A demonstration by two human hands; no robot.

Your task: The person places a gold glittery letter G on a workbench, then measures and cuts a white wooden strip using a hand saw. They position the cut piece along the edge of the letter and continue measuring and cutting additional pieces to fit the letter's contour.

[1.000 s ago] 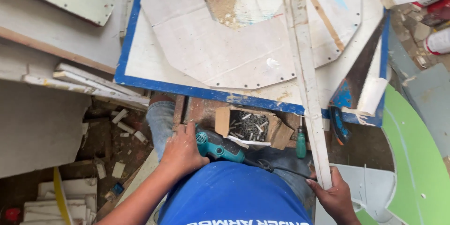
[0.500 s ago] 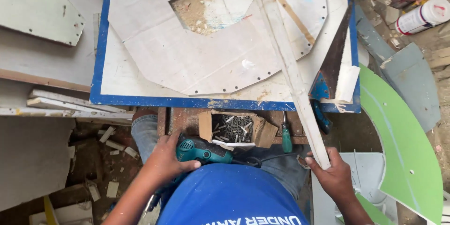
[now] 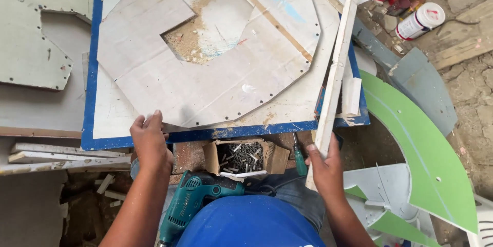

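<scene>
The long white wooden strip [image 3: 336, 72] lies slanted across the right side of the blue-edged surface [image 3: 95, 72], its far end reaching past the top corner and its near end overhanging the front edge, where the right hand [image 3: 323, 167] has its grip wrapped around it. The left hand [image 3: 150, 141] rests with fingers spread and bent on the near edge of the large cut-out board [image 3: 215, 72], a pale panel with a notch in its middle and a row of small holes along its curved rim, lying flat on the surface; this hand presses rather than clasps. To place the strip well, the person would do best to keep the left hand firm on the board so it does not slide, and to steer the strip from its near end with small turns, since its long far end swings widely. Sawdust [image 3: 187, 41] lies in the notch and could lift a strip laid over it. Just below the front edge sits an open cardboard box of screws [image 3: 241, 157], with a green-handled screwdriver [image 3: 299, 157] beside it and a teal power drill [image 3: 192, 200] lying on the person's lap, within reach of either hand. A curved green panel [image 3: 426, 165] lies on the floor to the right, well apart from the strip.
</scene>
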